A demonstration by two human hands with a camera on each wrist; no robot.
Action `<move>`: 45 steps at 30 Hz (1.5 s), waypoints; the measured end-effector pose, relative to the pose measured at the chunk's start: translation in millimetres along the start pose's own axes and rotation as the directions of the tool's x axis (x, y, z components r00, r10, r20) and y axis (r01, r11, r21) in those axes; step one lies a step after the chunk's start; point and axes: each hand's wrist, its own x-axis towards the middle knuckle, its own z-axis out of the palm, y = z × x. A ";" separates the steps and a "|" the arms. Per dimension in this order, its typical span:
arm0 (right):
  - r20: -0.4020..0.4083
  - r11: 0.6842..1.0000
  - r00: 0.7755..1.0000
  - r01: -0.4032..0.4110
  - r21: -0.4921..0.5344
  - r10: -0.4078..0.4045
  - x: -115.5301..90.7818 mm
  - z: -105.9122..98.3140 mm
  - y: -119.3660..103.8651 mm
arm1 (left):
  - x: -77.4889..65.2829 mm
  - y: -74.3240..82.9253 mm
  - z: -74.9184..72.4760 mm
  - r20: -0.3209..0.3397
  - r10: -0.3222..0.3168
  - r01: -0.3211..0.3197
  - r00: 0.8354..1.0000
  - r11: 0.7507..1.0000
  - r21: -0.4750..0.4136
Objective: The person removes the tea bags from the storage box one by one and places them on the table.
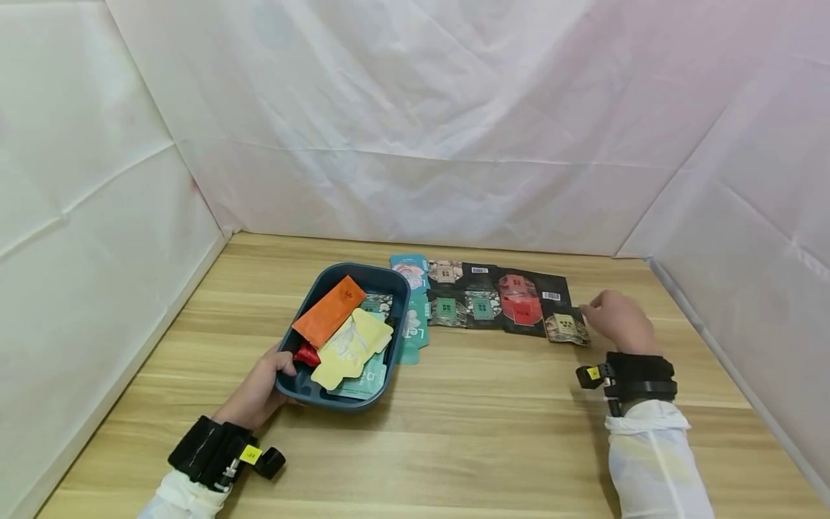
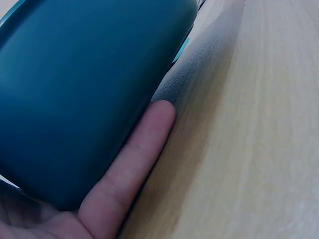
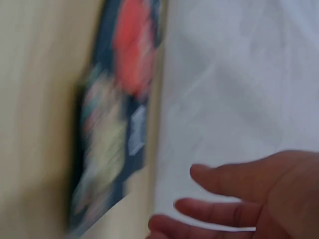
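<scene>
My left hand grips the near-left side of a dark blue plastic bin, thumb at its rim. In the left wrist view a straight finger lies along the bin's underside, close over the tabletop. Inside are an orange sachet, pale yellow packets, a teal packet and something shiny red. My right hand hovers just right of a black packet with a yellow label. Its fingers are relaxed and apart, with nothing between them in the right wrist view.
Black packets with red, green and other labels lie in two rows on the wooden table. Teal packets lie at their left end, partly hidden by the bin. White sheeting walls the table at the back and both sides.
</scene>
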 end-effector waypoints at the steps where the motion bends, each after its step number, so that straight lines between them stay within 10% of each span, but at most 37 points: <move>1: -0.033 0.999 0.998 0.044 -0.007 -0.044 -2.4 -0.9 -11.2 | 0.3 0.1 0.4 0.001 -0.001 0.001 1.000 1.000 0.000; 9: -0.164 0.929 0.914 0.369 -0.039 -0.370 -27.3 29.2 -135.0 | 2.3 -0.3 3.8 0.014 -0.008 0.008 1.000 1.000 -0.003; 16: -0.075 0.701 0.706 0.675 -0.230 -0.704 -49.1 76.0 -227.9 | 4.8 1.1 5.8 0.028 0.010 -0.010 1.000 1.000 -0.001; 20: 0.129 0.595 0.652 0.743 -0.306 -0.747 -56.4 94.1 -260.3 | 6.0 2.7 7.7 0.027 0.012 -0.012 1.000 1.000 -0.001; 29: 0.285 0.549 0.650 0.753 -0.363 -0.704 -57.7 114.6 -285.7 | 4.3 3.2 9.7 0.011 -0.009 0.009 1.000 1.000 0.017; 39: 0.030 0.426 0.500 0.766 -0.482 -0.865 -59.9 114.7 -285.1 | 4.7 4.3 8.4 0.027 0.010 -0.010 1.000 1.000 -0.003; 45: -0.092 0.436 0.462 0.729 -0.527 -0.882 -65.5 106.0 -284.5 | 4.1 2.2 8.4 0.021 0.007 -0.008 1.000 1.000 0.007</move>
